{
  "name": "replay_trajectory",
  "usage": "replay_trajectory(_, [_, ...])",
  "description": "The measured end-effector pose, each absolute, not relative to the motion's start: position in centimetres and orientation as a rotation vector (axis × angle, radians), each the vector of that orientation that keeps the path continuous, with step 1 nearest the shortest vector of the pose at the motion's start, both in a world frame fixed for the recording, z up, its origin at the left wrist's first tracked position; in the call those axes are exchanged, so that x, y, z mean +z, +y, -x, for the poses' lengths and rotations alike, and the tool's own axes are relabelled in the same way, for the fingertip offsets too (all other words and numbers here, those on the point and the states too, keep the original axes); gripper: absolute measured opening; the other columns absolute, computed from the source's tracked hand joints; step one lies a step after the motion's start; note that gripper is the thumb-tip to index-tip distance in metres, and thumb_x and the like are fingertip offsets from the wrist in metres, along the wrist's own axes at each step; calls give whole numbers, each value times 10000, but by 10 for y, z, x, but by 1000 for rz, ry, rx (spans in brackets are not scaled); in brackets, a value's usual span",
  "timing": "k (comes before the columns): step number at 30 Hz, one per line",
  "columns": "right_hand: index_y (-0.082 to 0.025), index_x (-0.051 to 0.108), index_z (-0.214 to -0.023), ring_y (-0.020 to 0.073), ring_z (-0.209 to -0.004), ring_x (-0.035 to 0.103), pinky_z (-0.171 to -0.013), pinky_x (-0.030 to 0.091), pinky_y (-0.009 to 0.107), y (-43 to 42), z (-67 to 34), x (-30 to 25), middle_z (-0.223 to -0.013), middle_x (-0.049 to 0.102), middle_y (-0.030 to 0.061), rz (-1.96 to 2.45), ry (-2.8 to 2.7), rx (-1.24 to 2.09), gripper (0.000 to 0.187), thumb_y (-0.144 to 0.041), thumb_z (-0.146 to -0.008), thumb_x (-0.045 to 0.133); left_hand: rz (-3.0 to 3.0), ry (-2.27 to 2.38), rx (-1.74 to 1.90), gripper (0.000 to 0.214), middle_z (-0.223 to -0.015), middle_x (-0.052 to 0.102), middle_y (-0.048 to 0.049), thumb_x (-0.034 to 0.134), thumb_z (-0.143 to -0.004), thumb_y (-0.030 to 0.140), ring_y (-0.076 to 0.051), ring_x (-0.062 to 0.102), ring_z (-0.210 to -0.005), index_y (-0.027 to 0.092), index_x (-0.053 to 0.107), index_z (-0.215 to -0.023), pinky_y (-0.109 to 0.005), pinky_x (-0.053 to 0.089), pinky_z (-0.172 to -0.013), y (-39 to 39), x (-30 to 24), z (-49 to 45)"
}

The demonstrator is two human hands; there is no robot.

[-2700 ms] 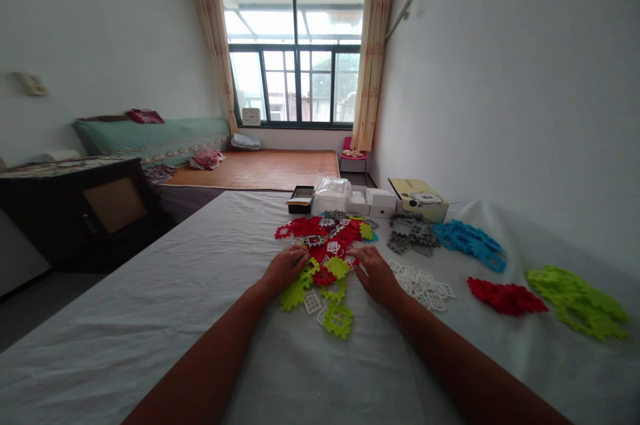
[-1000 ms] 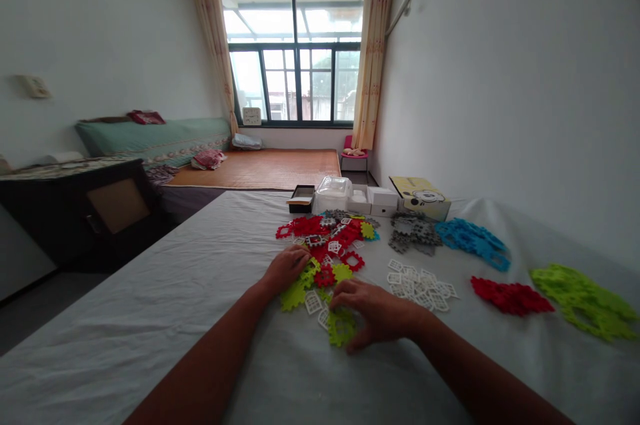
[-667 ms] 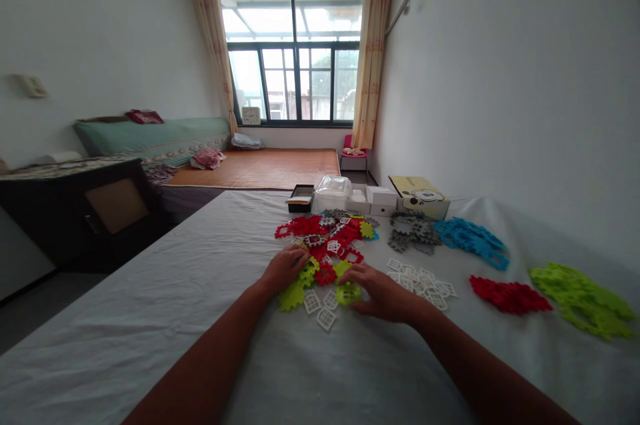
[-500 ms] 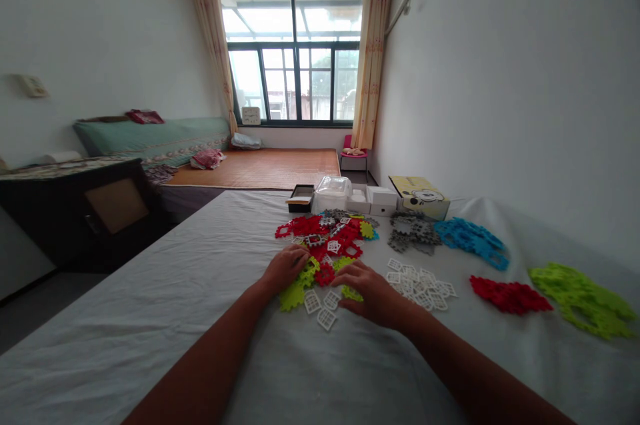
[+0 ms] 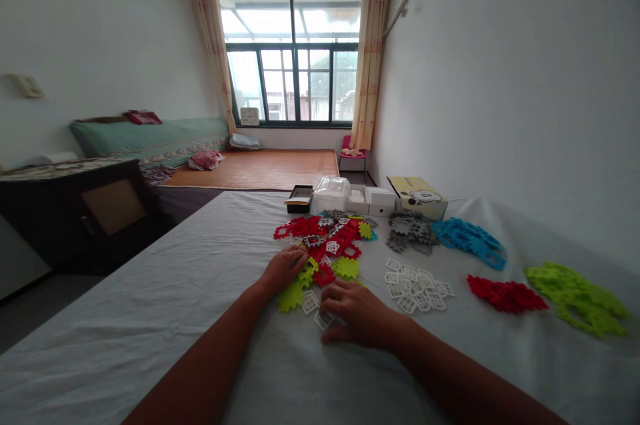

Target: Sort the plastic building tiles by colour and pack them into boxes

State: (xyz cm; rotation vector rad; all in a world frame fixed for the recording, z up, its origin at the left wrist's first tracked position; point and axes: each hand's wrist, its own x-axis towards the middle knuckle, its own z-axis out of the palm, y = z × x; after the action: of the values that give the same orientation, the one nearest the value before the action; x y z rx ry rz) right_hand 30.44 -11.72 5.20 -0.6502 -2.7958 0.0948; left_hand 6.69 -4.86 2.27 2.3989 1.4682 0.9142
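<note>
My left hand (image 5: 286,270) rests at the left edge of a mixed pile, its loosely bent fingers over lime-green toothed plastic building pieces (image 5: 291,297). My right hand (image 5: 357,314) reaches over white lattice window pieces (image 5: 310,302) at the pile's near side. Its thumb and fingers are apart, with one white window piece (image 5: 323,320) partly hidden between them. Just beyond that hand lie a lime-green square piece (image 5: 347,268) and a red toothed piece (image 5: 325,274). Farther back, the pile holds red pieces (image 5: 305,228) mixed with grey and white ones.
Sorted heaps lie to the right: white window pieces (image 5: 417,286), grey pieces (image 5: 413,232), blue pieces (image 5: 470,242), red pieces (image 5: 506,293) and lime-green pieces (image 5: 577,298). Behind the pile stand a black box (image 5: 299,200), a clear plastic container (image 5: 331,194), white boxes (image 5: 381,201) and a yellow box (image 5: 417,197).
My right hand has moved nearer to me and slightly left, from the lime-green pieces onto the white window pieces. The left hand has stayed in nearly the same place.
</note>
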Motion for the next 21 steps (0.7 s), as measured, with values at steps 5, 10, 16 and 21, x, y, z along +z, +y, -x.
replay_trajectory(5, [-218,607,-914,182,-913,542,-763,385,291,-120,-302,53,-956,637,23,657,-2825,57,327,-525,-816,547,-2400,1465,921,326,-997,658,-54,404,-904,369,-179,596,-942,208,686,-879,-270,434,-890,-48,22,-67])
replay_trajectory(10, [-182,589,-821,181,-815,547,-739,365,311,-128,-295,50,-843,641,38,648,-2847,-196,166,-343,-821,547,-2394,1467,934,322,-1000,658,-51,411,-899,372,-180,596,-943,211,688,-877,-274,433,-893,-50,23,-68])
replay_trajectory(16, [-195,578,-817,146,-792,568,-738,355,274,-110,-302,49,-813,646,26,896,-2653,-220,163,-224,-895,438,-2405,1451,909,325,-996,658,-57,400,-904,370,-179,590,-944,209,682,-888,-275,432,-895,-48,23,-67])
replay_trajectory(21, [-191,604,-877,148,-780,598,-683,384,239,-69,-356,62,-863,664,54,1364,-2450,-45,238,-276,-930,387,-2406,1447,891,331,-1001,655,-61,402,-901,379,-182,591,-950,210,687,-888,-264,436,-884,-48,23,-66])
